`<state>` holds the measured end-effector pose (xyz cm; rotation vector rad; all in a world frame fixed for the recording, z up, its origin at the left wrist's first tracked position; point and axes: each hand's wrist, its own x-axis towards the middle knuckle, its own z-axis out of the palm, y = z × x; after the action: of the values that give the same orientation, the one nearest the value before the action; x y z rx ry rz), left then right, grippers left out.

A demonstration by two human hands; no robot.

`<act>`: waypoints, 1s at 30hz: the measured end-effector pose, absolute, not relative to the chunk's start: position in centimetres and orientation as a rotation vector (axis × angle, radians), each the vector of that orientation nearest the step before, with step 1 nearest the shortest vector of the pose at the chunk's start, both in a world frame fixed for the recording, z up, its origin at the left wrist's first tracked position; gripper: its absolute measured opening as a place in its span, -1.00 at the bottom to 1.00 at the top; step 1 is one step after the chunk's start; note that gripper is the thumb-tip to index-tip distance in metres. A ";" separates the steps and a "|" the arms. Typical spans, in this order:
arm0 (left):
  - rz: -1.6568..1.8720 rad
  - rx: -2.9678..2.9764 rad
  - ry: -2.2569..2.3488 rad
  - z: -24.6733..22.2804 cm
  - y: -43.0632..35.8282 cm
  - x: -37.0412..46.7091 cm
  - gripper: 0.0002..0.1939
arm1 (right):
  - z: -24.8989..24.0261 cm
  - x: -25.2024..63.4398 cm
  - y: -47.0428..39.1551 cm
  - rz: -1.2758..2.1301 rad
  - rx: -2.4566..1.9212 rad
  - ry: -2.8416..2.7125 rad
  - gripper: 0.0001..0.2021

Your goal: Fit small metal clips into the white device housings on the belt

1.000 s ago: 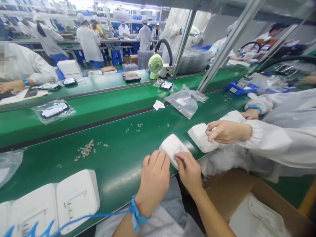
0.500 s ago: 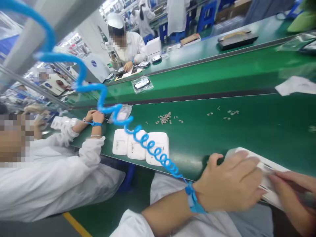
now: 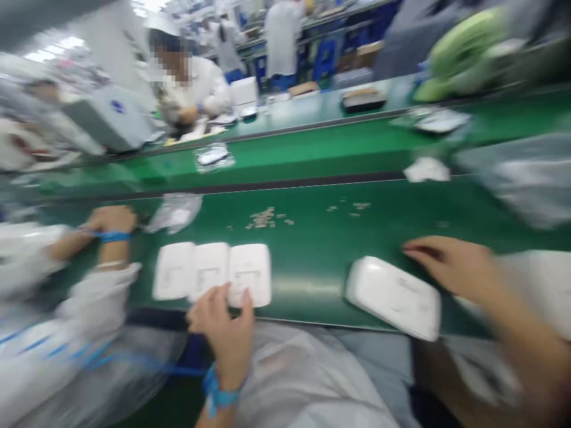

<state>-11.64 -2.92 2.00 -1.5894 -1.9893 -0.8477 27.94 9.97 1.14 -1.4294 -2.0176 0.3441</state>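
Three white plastic covers [image 3: 252,261] lie side by side on the green bench. My left hand [image 3: 225,327] is at the front edge of the rightmost one, thumb and fingers apart, gripping nothing; whether the fingertips touch it I cannot tell. Another white cover [image 3: 395,297] rests tilted near the bench edge, with neither hand on it. Just right of and above that cover is my right hand [image 3: 455,267], thumb and fingertips drawn together. Blur hides anything small between them. Small metal pieces [image 3: 263,218] lie in a pile beyond the covers.
A few more metal pieces [image 3: 361,206] are scattered to the right. Clear plastic bags [image 3: 176,212] and a white scrap [image 3: 427,169] lie on the bench. A co-worker's hands [image 3: 111,220] are at the left; another person sits across the bench. A green raised strip [image 3: 312,145] runs behind.
My hands have come apart and off the white cover, which now lies on the bench. My left hand has moved left to the row of covers. The view has turned right.
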 end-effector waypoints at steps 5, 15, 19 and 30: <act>-0.917 -1.838 -1.904 -0.5 -1.1 -11.7 -0.67 | 2.2 28.5 11.8 0.304 -1.720 -2.101 -0.82; -0.901 -1.994 -1.951 0.2 -1.2 -8.3 -0.67 | 6.4 21.3 18.6 0.351 -1.312 -2.433 -0.86; -1.114 -2.140 -1.894 0.0 -1.2 -8.4 -0.63 | 7.8 11.0 20.5 0.399 -1.238 -2.765 -0.88; -1.535 -2.549 -1.896 0.9 0.0 -10.6 -0.48 | 6.3 7.2 20.4 0.330 -1.281 -2.859 -0.77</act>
<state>-10.56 -0.03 0.89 -2.5490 -1.8959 -1.5355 7.17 20.41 6.29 -1.2806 -2.8590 0.3299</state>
